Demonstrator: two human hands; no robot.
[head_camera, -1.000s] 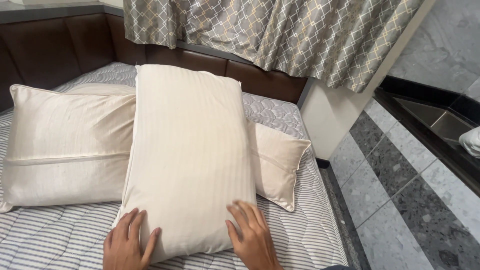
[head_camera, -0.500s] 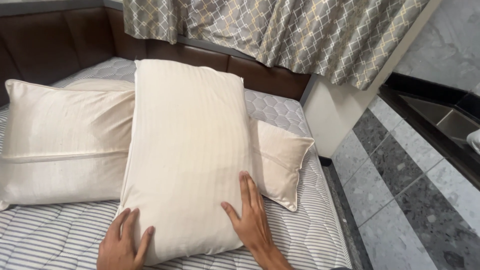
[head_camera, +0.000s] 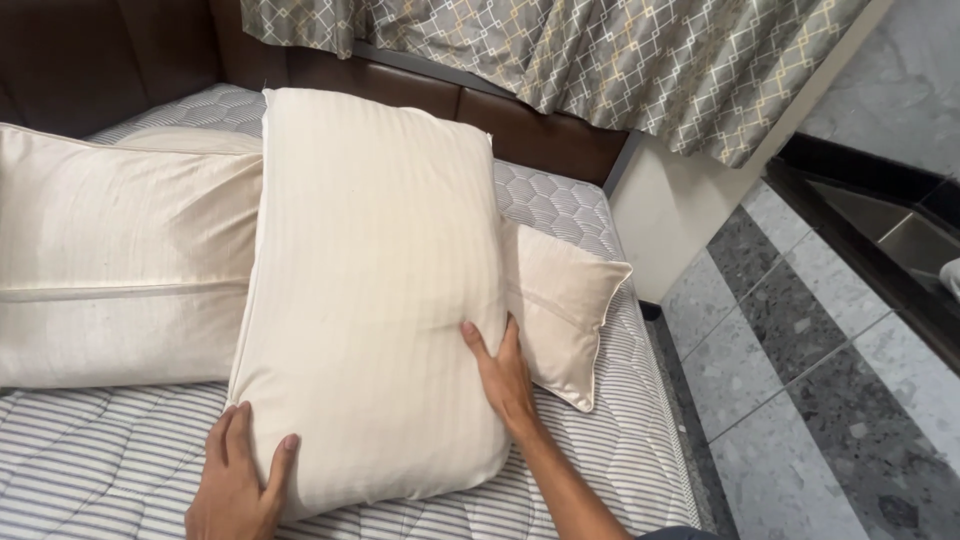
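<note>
The big cream striped pillow (head_camera: 375, 290) lies lengthwise on the striped mattress (head_camera: 90, 470), and I place everything else by it. My left hand (head_camera: 238, 478) lies flat with its fingers spread on its near left corner, thumb on top of the fabric. My right hand (head_camera: 503, 372) presses open-palmed against its right edge, fingers together, grasping nothing. A second cream pillow (head_camera: 115, 265) lies to its left, partly tucked under it. A small cushion (head_camera: 560, 300) pokes out from under its right side. Beyond its far end runs the dark brown headboard (head_camera: 540, 135), with a patterned grey curtain (head_camera: 620, 60) hanging above. Right of it, past the mattress edge, is a grey tiled floor (head_camera: 800, 400).
</note>
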